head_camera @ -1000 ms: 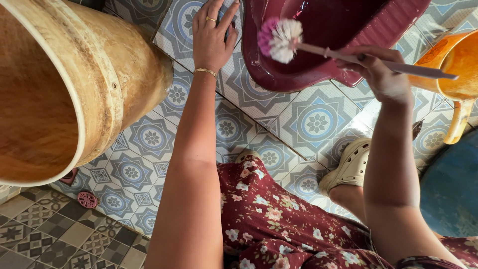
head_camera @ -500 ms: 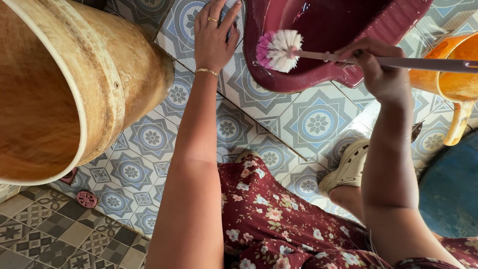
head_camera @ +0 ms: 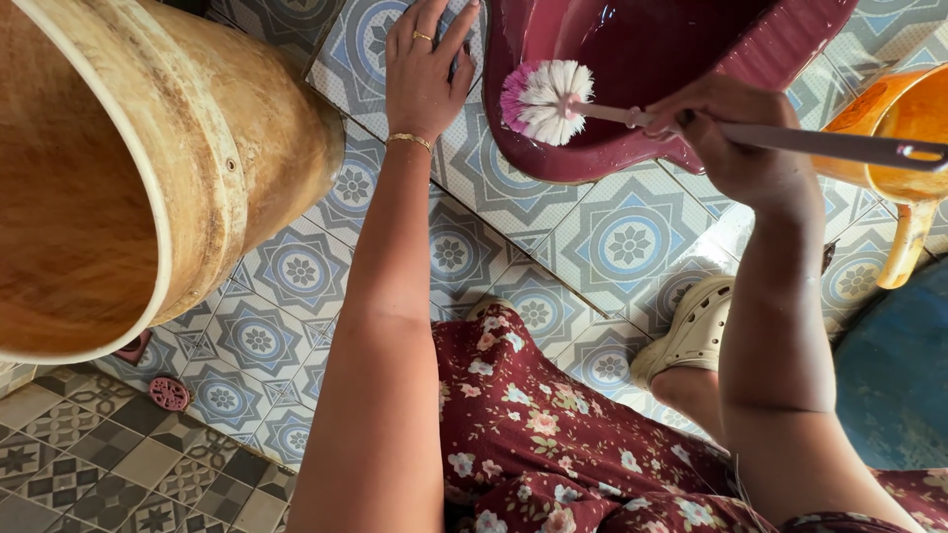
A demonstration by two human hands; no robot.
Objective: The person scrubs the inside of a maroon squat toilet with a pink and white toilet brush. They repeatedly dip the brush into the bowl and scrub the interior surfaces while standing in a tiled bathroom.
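My right hand point(head_camera: 736, 138) grips the long handle of a toilet brush point(head_camera: 546, 99) with a round pink and white bristle head. The head rests against the inner wall of a wet dark red squat toilet pan point(head_camera: 681, 49) set in the floor. My left hand point(head_camera: 423, 74) lies flat, fingers spread, on the patterned blue and white floor tiles point(head_camera: 622, 237) just left of the pan's rim. It wears a ring and a thin bracelet.
A big tan plastic bucket point(head_camera: 148, 168) fills the left side. An orange plastic jug point(head_camera: 904, 128) with a handle stands at the right edge, a blue surface point(head_camera: 894, 375) below it. My cream clog point(head_camera: 691, 331) and floral dark red skirt point(head_camera: 553, 444) are below.
The brush head shifted slightly inside the pan, first down and right, then a little left. The handle's angle changed with my right hand. My left hand stayed planted on the tile.
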